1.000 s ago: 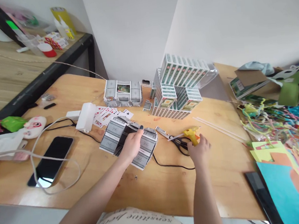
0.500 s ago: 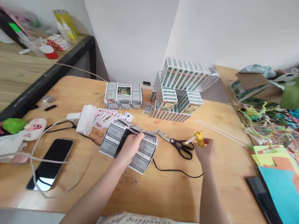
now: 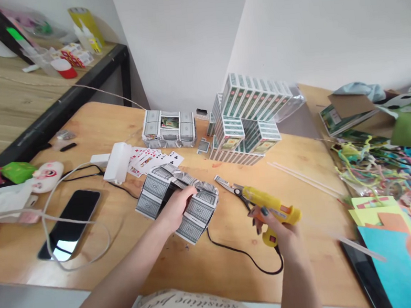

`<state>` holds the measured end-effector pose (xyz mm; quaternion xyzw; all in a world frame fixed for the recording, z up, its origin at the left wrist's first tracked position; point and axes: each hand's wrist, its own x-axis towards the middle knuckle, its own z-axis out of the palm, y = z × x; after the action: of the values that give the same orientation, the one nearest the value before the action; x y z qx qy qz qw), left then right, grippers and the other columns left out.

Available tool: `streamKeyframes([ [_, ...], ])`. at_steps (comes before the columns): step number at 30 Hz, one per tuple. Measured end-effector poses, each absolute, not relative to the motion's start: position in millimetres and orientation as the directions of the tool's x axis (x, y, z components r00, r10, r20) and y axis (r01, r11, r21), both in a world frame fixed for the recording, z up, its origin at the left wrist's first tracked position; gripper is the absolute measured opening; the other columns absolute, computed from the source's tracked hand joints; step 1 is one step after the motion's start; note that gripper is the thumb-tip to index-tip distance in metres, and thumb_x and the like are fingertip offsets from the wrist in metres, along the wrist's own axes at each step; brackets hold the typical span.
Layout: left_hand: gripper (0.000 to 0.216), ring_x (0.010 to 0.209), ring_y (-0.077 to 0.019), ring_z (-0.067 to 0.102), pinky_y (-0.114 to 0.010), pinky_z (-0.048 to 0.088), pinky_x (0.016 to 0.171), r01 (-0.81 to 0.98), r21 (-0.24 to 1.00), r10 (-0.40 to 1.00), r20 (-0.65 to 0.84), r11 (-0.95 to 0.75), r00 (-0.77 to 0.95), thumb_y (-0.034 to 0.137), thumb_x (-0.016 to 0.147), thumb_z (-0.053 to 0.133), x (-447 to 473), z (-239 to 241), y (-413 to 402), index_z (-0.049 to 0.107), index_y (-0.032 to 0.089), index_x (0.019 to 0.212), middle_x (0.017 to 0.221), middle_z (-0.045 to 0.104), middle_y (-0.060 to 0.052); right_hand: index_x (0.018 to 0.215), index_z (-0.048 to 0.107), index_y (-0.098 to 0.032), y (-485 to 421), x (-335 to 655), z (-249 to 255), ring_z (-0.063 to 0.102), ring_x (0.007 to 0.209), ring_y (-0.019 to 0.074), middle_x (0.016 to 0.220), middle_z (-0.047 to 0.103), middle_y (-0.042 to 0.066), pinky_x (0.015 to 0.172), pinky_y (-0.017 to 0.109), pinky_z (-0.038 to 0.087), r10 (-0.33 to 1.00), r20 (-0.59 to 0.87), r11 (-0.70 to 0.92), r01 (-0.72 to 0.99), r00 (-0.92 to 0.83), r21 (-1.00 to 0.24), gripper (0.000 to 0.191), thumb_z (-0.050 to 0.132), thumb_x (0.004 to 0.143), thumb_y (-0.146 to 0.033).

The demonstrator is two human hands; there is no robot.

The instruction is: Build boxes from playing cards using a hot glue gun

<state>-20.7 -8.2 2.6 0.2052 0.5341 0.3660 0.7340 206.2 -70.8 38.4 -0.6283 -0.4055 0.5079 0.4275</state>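
Observation:
My left hand [image 3: 177,206] is closed on a model made of playing cards [image 3: 196,210], its patterned card backs outward and a dark band across its middle. In my right hand [image 3: 272,225] is a yellow hot glue gun [image 3: 267,203], with its front end toward the upper left. A black cord [image 3: 235,252] runs from the gun's grip across the table. Black-handled scissors [image 3: 226,186] lie partly hidden behind the gun. A blurred white glue stick [image 3: 361,247] shows to the right of my right hand, apart from the gun, over the dark tablet-like slab.
Behind stand a card-covered box [image 3: 169,133] and a stack of card boxes [image 3: 255,106]. Fanned playing cards [image 3: 150,159], a white adapter [image 3: 117,164] and a phone [image 3: 71,223] lie left. Glue sticks [image 3: 304,179], coloured paper [image 3: 398,262] and tangled yarn [image 3: 360,159] are right.
The glue gun has turned in my right hand, its body now fully visible and its front end toward the model. The white stick at its rear is now loose at the right. My left hand stays put.

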Motion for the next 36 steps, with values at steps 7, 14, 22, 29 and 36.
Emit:
streamKeyframes([
  [7, 0.02, 0.051, -0.016, 0.054, -0.026, 0.037, 0.049, -0.102, 0.766, 0.749, -0.577, 0.635, 0.326, 0.035, 0.061, 0.059, -23, 10, -17, 0.059, 0.015, 0.061, 0.053, 0.058, -0.001, 0.074, 0.066, -0.014, -57, 185, 47, 0.046, 0.044, 0.011, 0.049, 0.05, -0.001, 0.041, 0.022, 0.038, 0.939, -0.342, -0.318, 0.314, -0.025, -0.895, 0.037, 0.06, 0.077, -0.051],
  [14, 0.022, 0.055, -0.0135, 0.053, -0.023, 0.036, 0.051, -0.068, 0.785, 0.766, -0.576, 0.616, 0.284, 0.037, 0.067, 0.058, -16, 10, -18, 0.063, 0.015, 0.068, 0.06, 0.06, 0.001, 0.081, 0.067, -0.013, -44, 186, 50, 0.045, 0.039, 0.0075, 0.062, 0.062, 0.003, 0.038, 0.02, 0.039, 0.926, -0.375, -0.333, 0.394, -0.035, -0.857, 0.039, 0.059, 0.077, -0.051],
  [22, 0.043, 0.064, -0.0194, 0.057, -0.027, 0.039, 0.059, 0.104, 0.855, 0.848, -0.517, 0.507, 0.114, 0.053, 0.074, 0.051, -10, 2, -16, 0.063, 0.013, 0.066, 0.06, 0.061, -0.003, 0.077, 0.066, -0.014, -55, 187, 39, 0.044, 0.038, 0.0078, 0.053, 0.058, 0.001, 0.037, 0.02, 0.039, 0.899, -0.437, -0.41, 0.353, 0.003, -0.841, 0.038, 0.06, 0.075, -0.051],
  [29, 0.034, 0.064, -0.0197, 0.054, -0.026, 0.036, 0.057, 0.24, 0.881, 0.902, -0.43, 0.409, 0.042, 0.044, 0.073, 0.049, -10, 5, -19, 0.059, 0.015, 0.057, 0.056, 0.058, -0.001, 0.08, 0.069, -0.016, -60, 184, 43, 0.048, 0.043, 0.0099, 0.065, 0.066, 0.005, 0.038, 0.021, 0.041, 0.942, -0.331, -0.275, 0.45, -0.05, -0.849, 0.035, 0.059, 0.077, -0.05],
  [36, 0.036, 0.058, -0.0168, 0.05, -0.026, 0.032, 0.053, 0.288, 0.869, 0.901, -0.431, 0.402, 0.043, 0.043, 0.075, 0.045, -12, 5, -22, 0.059, 0.015, 0.057, 0.055, 0.056, -0.001, 0.084, 0.068, -0.017, -60, 183, 38, 0.05, 0.046, 0.0112, 0.073, 0.067, 0.006, 0.041, 0.022, 0.042, 0.932, -0.35, -0.273, 0.457, -0.092, -0.846, 0.035, 0.055, 0.08, -0.05],
])
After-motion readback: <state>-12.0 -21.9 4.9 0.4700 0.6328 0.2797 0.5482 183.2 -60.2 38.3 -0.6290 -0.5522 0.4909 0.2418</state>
